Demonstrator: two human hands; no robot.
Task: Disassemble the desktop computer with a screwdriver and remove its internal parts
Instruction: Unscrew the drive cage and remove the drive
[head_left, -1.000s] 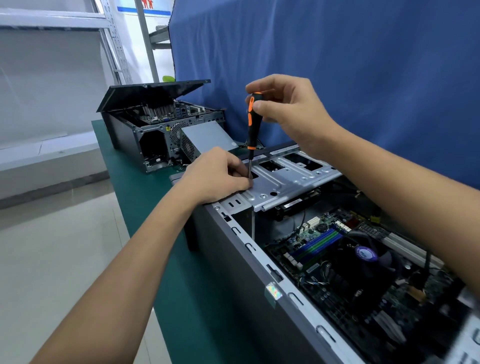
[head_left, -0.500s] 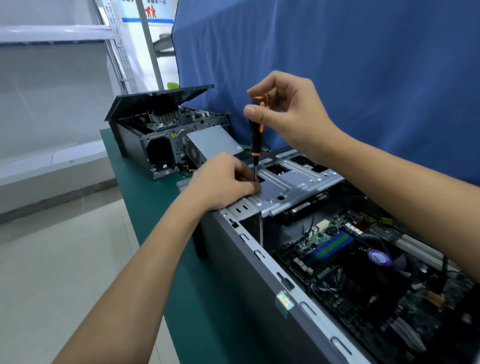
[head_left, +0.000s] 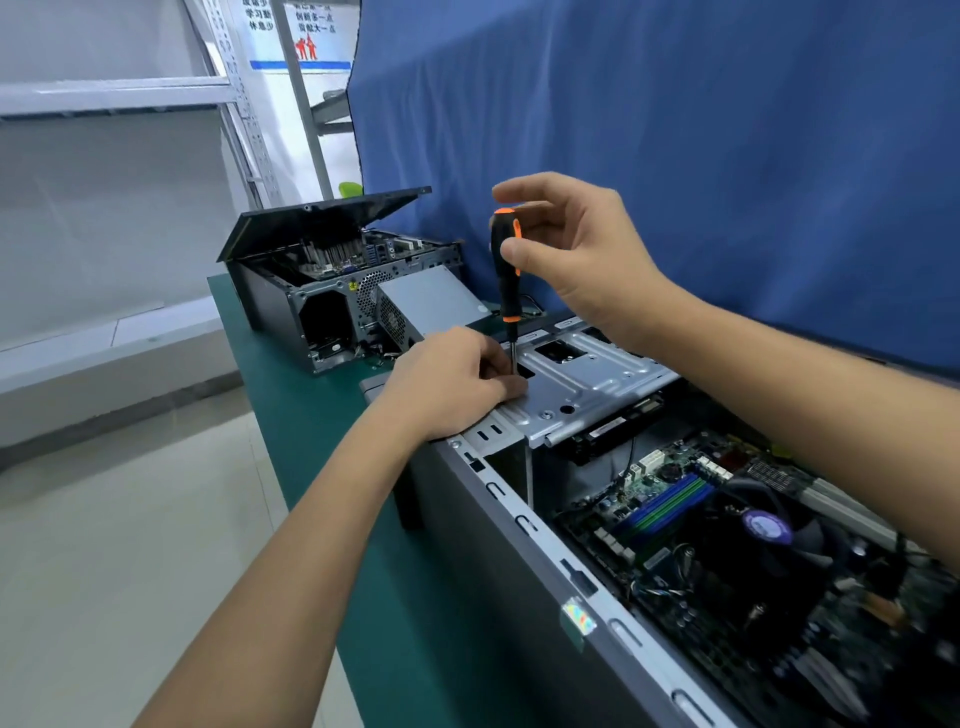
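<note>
Unscrewing the drive cage (head_left: 587, 379), with right hand (head_left: 582, 254) pinching the screwdriver (head_left: 502, 234) handle, left hand (head_left: 447, 379) pinching its shaft (screw hidden). Next, probably: turn under steady downward pressure.

The screwdriver (head_left: 504, 260) is black with orange bands at its cap and collar. The table (head_left: 311, 415) is dark green, and the curtain (head_left: 675, 130) at twelve o'clock is plain blue. The drive cage (head_left: 597, 374) is bare silver. The computer case (head_left: 493, 545) is grey with a rainbow foil sticker (head_left: 577, 621). Blue and green memory slots (head_left: 670, 501) stripe the dark motherboard (head_left: 613, 519), and a purple label (head_left: 768, 526) sits at four o'clock of them. At ten o'clock, the second computer's lid (head_left: 311, 228) is black.
</note>
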